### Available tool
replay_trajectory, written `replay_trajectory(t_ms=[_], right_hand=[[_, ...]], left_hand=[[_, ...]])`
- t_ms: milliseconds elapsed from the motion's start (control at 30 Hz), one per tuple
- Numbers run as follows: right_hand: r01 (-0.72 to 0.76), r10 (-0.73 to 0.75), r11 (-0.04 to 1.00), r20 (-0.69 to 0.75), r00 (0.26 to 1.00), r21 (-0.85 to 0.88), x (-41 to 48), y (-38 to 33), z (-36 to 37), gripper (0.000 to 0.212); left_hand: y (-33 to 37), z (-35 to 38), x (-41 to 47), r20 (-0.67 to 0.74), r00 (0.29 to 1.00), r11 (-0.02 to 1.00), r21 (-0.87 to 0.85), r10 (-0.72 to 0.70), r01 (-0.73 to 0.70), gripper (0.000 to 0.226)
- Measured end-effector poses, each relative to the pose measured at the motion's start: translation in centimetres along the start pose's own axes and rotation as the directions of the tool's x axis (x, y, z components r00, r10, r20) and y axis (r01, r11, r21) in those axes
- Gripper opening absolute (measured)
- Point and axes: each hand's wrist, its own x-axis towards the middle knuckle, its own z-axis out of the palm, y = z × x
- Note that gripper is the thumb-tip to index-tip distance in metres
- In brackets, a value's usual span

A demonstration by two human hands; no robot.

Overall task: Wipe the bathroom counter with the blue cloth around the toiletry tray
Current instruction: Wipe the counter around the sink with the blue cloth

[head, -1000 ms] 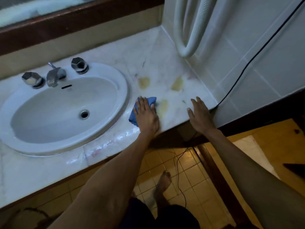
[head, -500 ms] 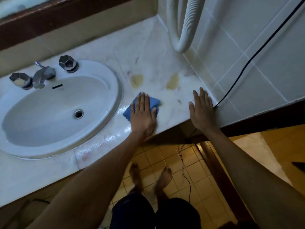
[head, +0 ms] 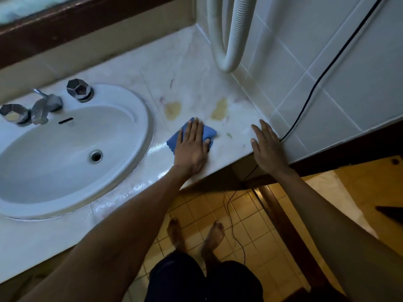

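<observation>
The blue cloth (head: 209,132) lies flat on the white marble counter (head: 185,83), just right of the sink. My left hand (head: 192,149) presses down on it with flat fingers, covering most of it; blue corners show at both sides. My right hand (head: 267,147) rests flat with fingers spread on the counter's right front corner, beside the tiled wall. Two yellowish stains (head: 173,110) (head: 220,109) mark the counter beyond the cloth. A wet sheen runs along the front edge near the sink. No toiletry tray is in view.
A white oval sink (head: 65,153) with a chrome tap (head: 44,107) and two knobs fills the left. A white ribbed hose (head: 232,35) hangs in a loop over the back right corner. A black cable (head: 322,73) runs down the tiled wall. Bare feet stand on yellow floor tiles below.
My left hand with the cloth has slid slightly left and forward on the counter. My right hand has stayed flat at the corner. The view has shifted a little.
</observation>
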Motion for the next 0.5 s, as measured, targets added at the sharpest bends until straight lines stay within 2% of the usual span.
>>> replay_trajectory(t_ms=[67, 167, 233, 267, 333, 400, 500], right_hand=[[-0.016, 0.016, 1.0, 0.002, 1.0, -0.013, -0.4, 0.3, -0.5, 0.049], [-0.03, 0.031, 0.999, 0.038, 0.999, -0.018, -0.6, 0.6, -1.2, 0.051], [-0.034, 0.035, 0.999, 0.062, 0.997, -0.007, -0.5, 0.8, -1.6, 0.053], [-0.036, 0.036, 0.999, 0.074, 0.997, -0.002, -0.5, 0.9, -1.7, 0.053], [-0.038, 0.038, 0.999, 0.086, 0.996, 0.001, -0.7, 0.9, -1.7, 0.054], [-0.041, 0.04, 0.999, 0.076, 0.996, 0.005, -0.9, 0.8, -1.7, 0.054], [-0.043, 0.042, 0.999, 0.044, 0.998, 0.028, -1.2, 0.7, -1.6, 0.053]], left_hand=[[3.7, 1.2, 0.5, -0.006, 0.999, 0.999, -0.029, -0.031, 0.031, 0.063], [5.6, 2.0, -2.0, 0.092, 0.972, 0.976, -0.033, 0.217, -0.215, 0.063], [3.4, 1.5, -3.2, 0.125, 0.916, 0.924, -0.017, 0.381, -0.382, 0.062], [1.9, 1.1, -3.2, 0.122, 0.901, 0.908, -0.008, 0.417, -0.419, 0.061], [-0.8, 0.3, -2.1, 0.073, 0.924, 0.927, -0.019, 0.375, -0.375, 0.059], [-1.7, -0.5, 0.1, -0.003, 0.971, 0.967, -0.094, 0.239, -0.238, 0.057], [0.4, -1.0, 4.4, -0.1, 0.993, 0.97, -0.228, 0.067, -0.089, 0.057]])
